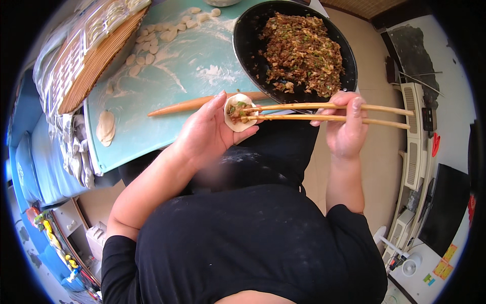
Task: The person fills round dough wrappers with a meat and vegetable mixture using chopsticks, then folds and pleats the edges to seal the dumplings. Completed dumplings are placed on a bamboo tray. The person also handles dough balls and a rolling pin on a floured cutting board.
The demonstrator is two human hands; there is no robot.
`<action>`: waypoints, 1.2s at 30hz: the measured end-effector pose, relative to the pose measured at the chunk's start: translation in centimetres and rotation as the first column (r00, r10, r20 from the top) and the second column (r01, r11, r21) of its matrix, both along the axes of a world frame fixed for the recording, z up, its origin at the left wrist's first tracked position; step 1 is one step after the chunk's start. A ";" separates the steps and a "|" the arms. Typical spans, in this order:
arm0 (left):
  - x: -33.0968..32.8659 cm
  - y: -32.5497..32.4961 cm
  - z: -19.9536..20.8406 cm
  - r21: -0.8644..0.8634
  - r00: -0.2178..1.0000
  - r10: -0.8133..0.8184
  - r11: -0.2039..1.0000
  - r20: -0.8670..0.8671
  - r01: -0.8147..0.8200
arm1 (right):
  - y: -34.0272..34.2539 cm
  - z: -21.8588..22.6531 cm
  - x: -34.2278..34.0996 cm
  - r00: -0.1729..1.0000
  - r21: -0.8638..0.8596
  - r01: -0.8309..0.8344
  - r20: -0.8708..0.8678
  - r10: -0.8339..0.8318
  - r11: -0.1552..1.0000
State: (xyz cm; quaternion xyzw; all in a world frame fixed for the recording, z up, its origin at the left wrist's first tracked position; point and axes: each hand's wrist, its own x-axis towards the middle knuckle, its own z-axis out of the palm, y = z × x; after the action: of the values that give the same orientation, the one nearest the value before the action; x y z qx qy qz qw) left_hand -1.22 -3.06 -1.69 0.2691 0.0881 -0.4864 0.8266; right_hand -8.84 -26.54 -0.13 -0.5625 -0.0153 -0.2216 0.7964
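My left hand (206,133) cradles a round dumpling wrapper (235,126) across its fingers, with the thumb along the wrapper's upper left side. A small heap of brownish filling with green bits (238,111) lies on the wrapper. In my right hand (348,126) is a pair of long wooden chopsticks (293,107), whose tips touch that filling. A black pan (249,53) holding a large mound of chopped filling (304,53) stands just beyond my right hand. Behind my left hand, a tapered wooden rolling pin (174,107) lies on the mat, partly hidden by my hand.
The floured green mat (126,147) bears several small dough pieces (169,34) at the back and a stack of flat wrappers (106,127) at the left. A ridged reed tray (101,61) with dumplings overhangs the left side. A blue sofa (53,162) stands farther left.
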 end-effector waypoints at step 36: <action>-0.3 3.6 1.0 -0.143 0.998 -0.041 0.989 0.039 0.046 | 2.4 1.4 2.2 0.985 0.042 -0.134 -0.100 0.137 0.990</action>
State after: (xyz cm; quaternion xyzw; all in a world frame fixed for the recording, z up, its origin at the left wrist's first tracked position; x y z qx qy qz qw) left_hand -1.52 0.52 -0.65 0.2193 0.0319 -0.5044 0.8345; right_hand -6.62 -24.11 1.32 -0.5568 -0.0086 -0.1378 0.8191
